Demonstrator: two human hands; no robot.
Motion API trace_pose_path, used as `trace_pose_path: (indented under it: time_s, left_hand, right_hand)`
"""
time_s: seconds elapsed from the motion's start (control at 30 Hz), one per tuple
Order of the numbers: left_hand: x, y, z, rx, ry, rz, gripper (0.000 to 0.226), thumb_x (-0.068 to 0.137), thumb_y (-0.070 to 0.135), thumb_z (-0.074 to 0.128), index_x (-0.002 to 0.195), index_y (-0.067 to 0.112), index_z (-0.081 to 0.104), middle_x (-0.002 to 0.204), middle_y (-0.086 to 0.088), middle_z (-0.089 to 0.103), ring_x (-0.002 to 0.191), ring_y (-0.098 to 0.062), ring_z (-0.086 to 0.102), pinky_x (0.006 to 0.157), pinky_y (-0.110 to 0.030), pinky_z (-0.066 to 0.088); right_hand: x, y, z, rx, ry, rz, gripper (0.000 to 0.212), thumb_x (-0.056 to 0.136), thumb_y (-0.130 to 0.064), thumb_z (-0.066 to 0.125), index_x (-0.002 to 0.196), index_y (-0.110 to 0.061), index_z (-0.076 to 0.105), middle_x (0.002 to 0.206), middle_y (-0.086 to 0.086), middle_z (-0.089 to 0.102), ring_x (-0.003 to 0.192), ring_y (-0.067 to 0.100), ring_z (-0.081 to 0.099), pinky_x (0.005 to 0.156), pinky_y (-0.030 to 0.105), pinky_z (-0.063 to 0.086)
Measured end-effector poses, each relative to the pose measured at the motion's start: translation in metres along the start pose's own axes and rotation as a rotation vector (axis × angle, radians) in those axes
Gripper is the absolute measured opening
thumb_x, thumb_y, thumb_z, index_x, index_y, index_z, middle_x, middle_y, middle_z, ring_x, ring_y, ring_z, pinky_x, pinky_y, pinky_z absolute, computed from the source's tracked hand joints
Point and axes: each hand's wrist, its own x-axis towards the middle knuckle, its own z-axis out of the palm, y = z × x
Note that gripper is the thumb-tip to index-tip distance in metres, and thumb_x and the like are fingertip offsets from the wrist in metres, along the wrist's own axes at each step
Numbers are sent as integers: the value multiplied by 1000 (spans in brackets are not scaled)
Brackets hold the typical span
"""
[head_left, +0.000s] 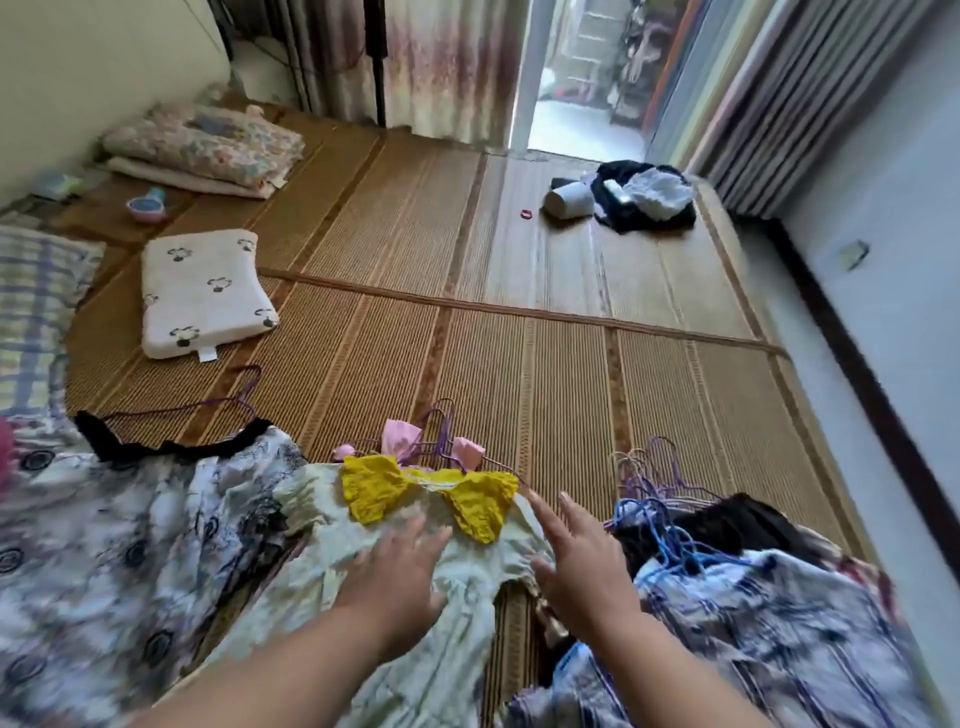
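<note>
A small pale green garment with yellow ruffled shoulders (467, 566) lies on the woven mat (519, 374) at the front. My left hand (400, 571) is spread flat over its chest, fingers straight. My right hand (576, 556) hovers at its right edge, fingers straight and apart, holding nothing. Purple wire hangers (441, 426) and pink cloth pieces (400, 436) lie just beyond the garment's collar.
A grey patterned dress with a black collar (130, 530) lies at the left, another patterned garment (753, 623) and tangled hangers (654, 493) at the right. A white pillow (202, 291), folded bedding (208, 145) and a dark clothes pile (644, 197) sit farther back.
</note>
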Motion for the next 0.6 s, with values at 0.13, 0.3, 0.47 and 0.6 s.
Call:
trace_pose_path:
  time_s: [0.13, 0.3, 0.47, 0.6]
  left_hand:
    - [-66, 36, -4, -7, 4, 64, 69, 88, 49, 49, 147, 39, 15, 158, 2, 10, 142, -24, 17, 113, -44, 21]
    - [-113, 86, -3, -17, -14, 179, 72, 88, 51, 52, 148, 37, 16, 157, -1, 15, 142, -25, 19, 114, -42, 24]
    - [-112, 141, 1, -7, -45, 250, 72, 88, 53, 52, 149, 34, 19, 156, 0, 20, 142, -25, 19, 113, -45, 27]
    - [-88, 185, 18, -4, -44, 275, 69, 88, 51, 53, 148, 34, 23, 154, 3, 24, 138, -22, 25, 110, -42, 32]
  right_hand:
    - [-95, 16, -24, 65, 51, 90, 69, 89, -41, 53, 145, -46, 14, 157, -1, 15, 142, 19, 17, 114, 43, 19]
    - [-192, 56, -39, 82, 34, 254, 71, 87, -38, 52, 146, -45, 14, 158, -4, 10, 142, 18, 17, 114, 44, 18]
    - [-233, 116, -59, 79, 13, 394, 71, 87, -39, 54, 147, -41, 15, 158, 1, 8, 143, 22, 14, 115, 45, 18]
    - [-225, 181, -72, 77, 26, 448, 69, 87, -38, 54, 147, -38, 18, 157, 2, 13, 142, 24, 16, 112, 48, 19]
